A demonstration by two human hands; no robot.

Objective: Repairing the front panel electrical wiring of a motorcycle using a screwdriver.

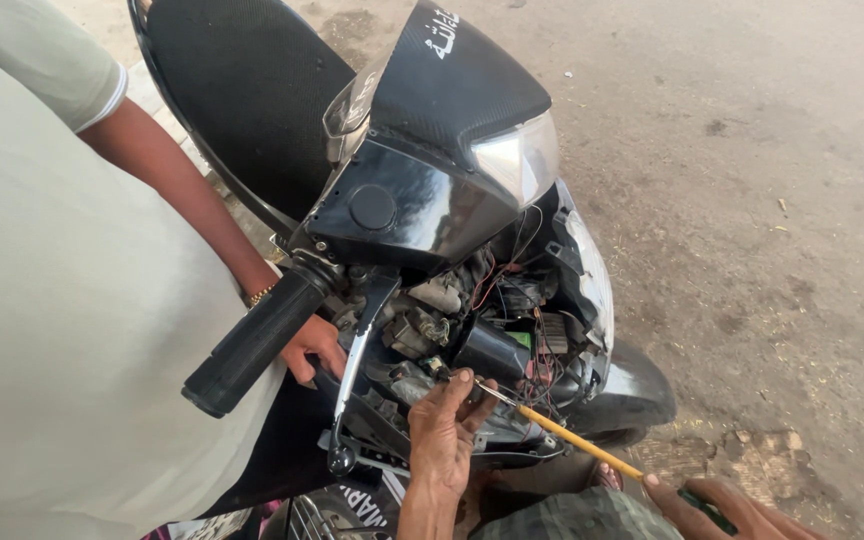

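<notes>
Head camera looks down on the opened front of a black scooter (432,190), its headlight cowl tipped back so the wiring and connectors in the middle of the frame lie bare. The left hand (444,430) comes up from the bottom centre, its fingers (457,385) curled and pressed into the wiring bay, touching the parts just under a small black cylinder (492,350); whether they pinch a wire there I cannot tell. The right hand (727,505) sits low at the bottom right, fingers closed round the dark green handle of a yellow-shafted screwdriver (577,440). That tool's long axis runs on a slant, from the handle at lower right up and left to its metal tip, which ends right beside the left fingertips, at the red wires (542,370). So the working spot lies up and left of the right hand, and the left hand is already on it. At the left of the frame another person in a pale shirt rests a hand (314,348) behind the black handlebar grip (257,340).
</notes>
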